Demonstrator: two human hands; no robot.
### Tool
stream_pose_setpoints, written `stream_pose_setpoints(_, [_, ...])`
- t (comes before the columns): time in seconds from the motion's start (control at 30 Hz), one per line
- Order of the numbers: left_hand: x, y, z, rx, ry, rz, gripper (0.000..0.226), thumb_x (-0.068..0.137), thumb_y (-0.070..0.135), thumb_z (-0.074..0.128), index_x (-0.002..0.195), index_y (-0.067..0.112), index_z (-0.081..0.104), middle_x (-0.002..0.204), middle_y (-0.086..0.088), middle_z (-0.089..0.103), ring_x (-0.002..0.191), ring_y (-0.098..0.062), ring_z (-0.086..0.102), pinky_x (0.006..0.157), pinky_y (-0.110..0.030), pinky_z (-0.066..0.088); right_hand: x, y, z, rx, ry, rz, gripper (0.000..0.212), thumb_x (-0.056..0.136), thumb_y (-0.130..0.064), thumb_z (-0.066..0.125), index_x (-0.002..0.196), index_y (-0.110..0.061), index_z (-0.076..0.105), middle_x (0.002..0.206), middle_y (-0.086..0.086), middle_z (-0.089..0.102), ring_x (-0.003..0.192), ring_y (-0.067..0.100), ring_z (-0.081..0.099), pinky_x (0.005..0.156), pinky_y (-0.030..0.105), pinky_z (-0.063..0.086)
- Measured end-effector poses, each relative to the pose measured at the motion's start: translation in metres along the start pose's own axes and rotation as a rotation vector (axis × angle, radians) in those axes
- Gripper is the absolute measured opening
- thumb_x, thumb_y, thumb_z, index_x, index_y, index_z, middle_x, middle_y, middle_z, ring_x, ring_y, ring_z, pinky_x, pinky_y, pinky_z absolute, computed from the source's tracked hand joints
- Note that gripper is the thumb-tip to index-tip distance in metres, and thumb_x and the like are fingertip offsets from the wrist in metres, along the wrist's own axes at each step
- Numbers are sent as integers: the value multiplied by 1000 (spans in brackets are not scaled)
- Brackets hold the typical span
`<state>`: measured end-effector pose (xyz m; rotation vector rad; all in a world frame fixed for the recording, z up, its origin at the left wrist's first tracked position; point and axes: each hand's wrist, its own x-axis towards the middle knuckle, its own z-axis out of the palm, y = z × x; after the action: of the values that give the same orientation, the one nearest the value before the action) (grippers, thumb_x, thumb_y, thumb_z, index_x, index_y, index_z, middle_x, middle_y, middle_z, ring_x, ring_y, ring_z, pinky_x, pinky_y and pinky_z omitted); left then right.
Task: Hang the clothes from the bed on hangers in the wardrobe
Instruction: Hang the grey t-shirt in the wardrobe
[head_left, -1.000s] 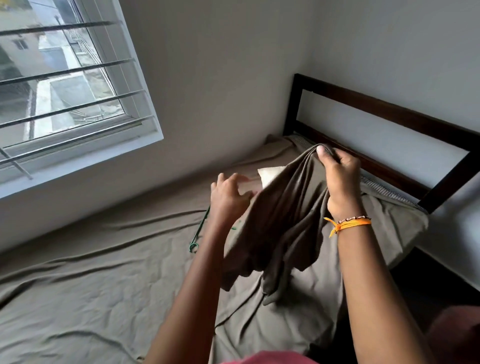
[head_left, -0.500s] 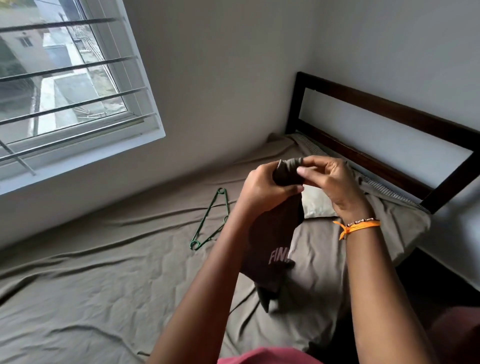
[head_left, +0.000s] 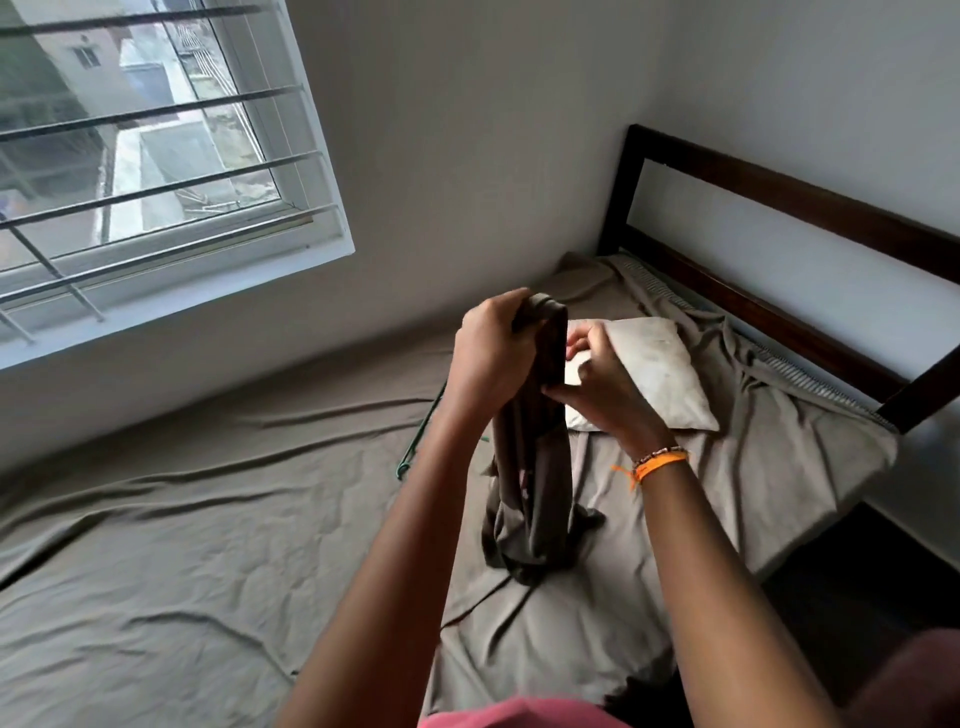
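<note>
left hand + right hand gripping garment | hem touching bed

Dark brown garment, taupe sheet — green hanger, orange wristband

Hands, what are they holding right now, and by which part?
Both hold a dark brown garment. The left hand grips its bunched top end; the right hand pinches it just below. The rest hangs down onto the bed sheet.
</note>
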<state>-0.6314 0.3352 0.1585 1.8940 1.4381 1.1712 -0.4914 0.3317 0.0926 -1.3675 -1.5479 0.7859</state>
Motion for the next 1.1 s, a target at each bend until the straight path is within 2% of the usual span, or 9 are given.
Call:
stream_pose_setpoints(0.1, [1,-4,-11,-166,39,-31,14,88,16,53,75,16,57,63,3,56,59,-3,43,60,-23,36,-2,40,14,-278,-42,18,7,77,-10,58,77,-4,54,79,11,58,77,25,55,66,33,38])
stream_pose_setpoints(0.23, [3,-36,-37,-5,121,-177,9,81,11,56,75,4,60,70,-9,61,64,-14,50,61,-29,37,-19,65,-12,-406,-303,218,36,80,7,48,60,-22,47,65,-8,49,78,16,48,56,23,30])
stream_pose_setpoints(0.4, [-12,-101,-52,300,-187,-434,27,73,1,54,89,14,73,90,-13,68,92,-28,62,69,-24,44,-48,62,-44,317,-570,538,55,54,-21,88,105,-11,69,100,4,71,88,12,65,70,22,55])
stream_pose_setpoints(0.53, [-15,-150,-58,341,-172,-598,21,74,8,57,85,16,73,84,-8,65,86,-26,61,66,-25,47,-52,66,-33,565,-419,524,69,39,-41,93,96,-9,68,90,5,73,78,12,68,66,18,54])
stream_pose_setpoints(0.67, [-18,-201,-25,262,-188,-782,3,69,14,65,68,16,64,69,-7,61,73,-19,56,63,-24,38,-38,127,21,238,-59,642,13,76,-13,75,72,-26,72,69,-6,69,67,0,62,69,23,47])
stream_pose_setpoints(0.73, [-26,-233,6,40,-242,-900,16,64,20,69,57,15,55,53,-2,52,63,-16,49,59,-27,36,-38,172,59,-72,-82,701,40,83,8,56,72,-28,69,80,-6,69,81,6,62,78,24,42])
stream_pose_setpoints(0.9, [-52,-320,86,-361,-199,-1242,35,90,-9,43,63,12,50,37,7,48,33,-6,45,36,-14,35,-28,240,152,-108,-203,821,26,85,16,47,98,6,67,99,11,63,94,17,55,71,0,37])
stream_pose_setpoints(1.0, [-77,-380,120,-88,-295,-1202,23,90,2,44,75,10,60,78,-14,71,79,-23,70,66,-28,52,-10,274,207,17,-273,876,31,86,15,43,108,6,63,106,15,63,90,12,54,67,1,39])
stream_pose_setpoints(1.1, [-115,-425,143,314,-709,-1041,25,96,21,41,111,10,58,122,-17,60,117,-33,53,89,-33,41,20,308,253,137,-285,895,37,88,14,42,121,4,55,113,15,57,78,3,51,65,6,39])
